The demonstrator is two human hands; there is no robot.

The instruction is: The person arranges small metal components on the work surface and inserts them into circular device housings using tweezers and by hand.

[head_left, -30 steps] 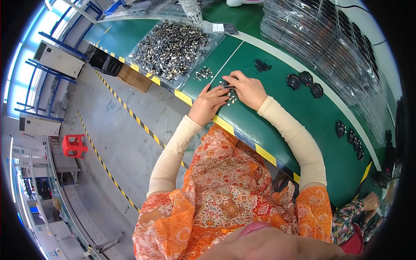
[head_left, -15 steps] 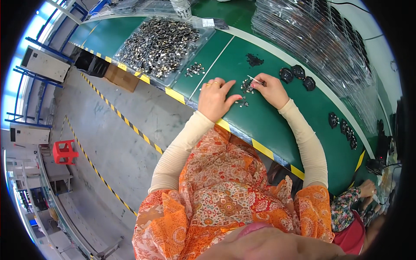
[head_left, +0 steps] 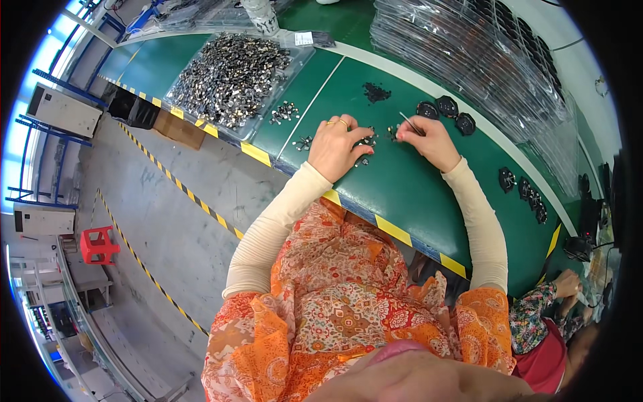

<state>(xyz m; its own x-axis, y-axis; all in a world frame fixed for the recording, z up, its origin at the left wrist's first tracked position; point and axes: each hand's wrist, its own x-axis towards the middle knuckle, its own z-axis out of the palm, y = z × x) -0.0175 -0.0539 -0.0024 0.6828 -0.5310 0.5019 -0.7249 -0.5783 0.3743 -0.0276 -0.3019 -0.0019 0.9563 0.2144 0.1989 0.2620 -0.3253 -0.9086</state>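
My left hand [head_left: 335,149] rests palm down on the green table, thumb and index finger apart beside a small cluster of metal parts [head_left: 367,139]. A few more small parts [head_left: 303,143] lie by its outer edge. My right hand [head_left: 432,141] pinches a thin metal tool, apparently tweezers [head_left: 406,120]. Close to its fingertips are several small parts [head_left: 392,132]; whether the tool grips one is too small to tell. Just beyond that hand sit black round pieces [head_left: 446,106], and a patch of tiny black bits [head_left: 376,92] lies farther back.
A clear tray [head_left: 268,120] heaped with small metal parts stands at the left, with a loose bunch [head_left: 284,112] beside it. Stacked clear plastic trays [head_left: 462,60] fill the back right. More black pieces [head_left: 524,189] lie at right. A co-worker's hand [head_left: 568,283] shows at lower right.
My right hand has moved right, away from the part cluster toward the black round pieces, still holding the tool. My left hand now lies closer around the cluster. The whole view has shifted slightly.
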